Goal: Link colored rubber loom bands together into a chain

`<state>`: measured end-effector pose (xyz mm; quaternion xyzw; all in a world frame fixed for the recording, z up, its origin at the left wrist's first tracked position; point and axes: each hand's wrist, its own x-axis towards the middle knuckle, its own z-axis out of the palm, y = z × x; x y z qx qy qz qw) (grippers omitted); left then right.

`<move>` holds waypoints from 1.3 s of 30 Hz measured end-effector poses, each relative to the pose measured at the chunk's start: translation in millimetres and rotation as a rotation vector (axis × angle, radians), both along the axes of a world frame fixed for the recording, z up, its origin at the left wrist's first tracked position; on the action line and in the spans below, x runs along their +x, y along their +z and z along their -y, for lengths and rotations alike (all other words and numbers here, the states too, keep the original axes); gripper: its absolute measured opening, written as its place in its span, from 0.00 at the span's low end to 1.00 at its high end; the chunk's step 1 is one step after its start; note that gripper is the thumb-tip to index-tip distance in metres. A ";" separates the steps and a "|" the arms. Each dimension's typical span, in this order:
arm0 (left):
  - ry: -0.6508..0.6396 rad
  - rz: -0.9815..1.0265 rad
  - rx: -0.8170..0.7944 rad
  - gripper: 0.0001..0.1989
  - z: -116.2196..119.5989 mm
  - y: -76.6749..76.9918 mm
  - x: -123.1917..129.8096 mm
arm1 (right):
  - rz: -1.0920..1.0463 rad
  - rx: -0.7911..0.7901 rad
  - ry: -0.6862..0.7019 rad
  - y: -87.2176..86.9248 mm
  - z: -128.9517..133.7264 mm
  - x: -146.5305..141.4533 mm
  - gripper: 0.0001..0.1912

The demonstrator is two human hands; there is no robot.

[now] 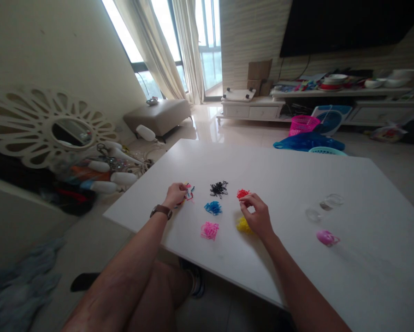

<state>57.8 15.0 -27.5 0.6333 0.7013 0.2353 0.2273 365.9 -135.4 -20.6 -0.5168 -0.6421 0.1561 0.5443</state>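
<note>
My left hand (pixel 175 194), with a brown-strapped watch on its wrist, is closed in a pinch over a mixed pile of coloured rubber bands (pixel 190 194). What its fingers hold, if anything, is hidden. My right hand (pixel 257 213) pinches thumb to fingers at the near edge of a red rubber band pile (pixel 243 193); I cannot make out anything between the tips. Beneath that hand lies a yellow pile (pixel 243 225), partly covered. Between the hands sit a black pile (pixel 219 189), a blue pile (pixel 213 208) and a pink pile (pixel 209 230).
On the right of the white table (pixel 283 175) are a clear jar lying on its side (pixel 332 202), a clear round piece (pixel 313 214) and a pink-purple object (pixel 328 238). Beyond the far edge stand a pink basket (pixel 304 124) and blue plastic items (pixel 307 141).
</note>
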 end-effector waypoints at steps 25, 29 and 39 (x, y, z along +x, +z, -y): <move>-0.203 -0.154 -0.135 0.15 2.2 8.8 8.4 | 0.016 -0.035 0.045 -2.5 0.1 -2.0 0.05; -0.230 -0.242 -0.137 0.13 4.0 8.5 10.5 | 0.024 -0.039 0.058 -3.0 0.1 -1.7 0.06; -0.306 -0.243 -0.141 0.07 4.4 13.5 10.6 | 0.020 -0.046 0.073 -3.9 0.0 -1.7 0.06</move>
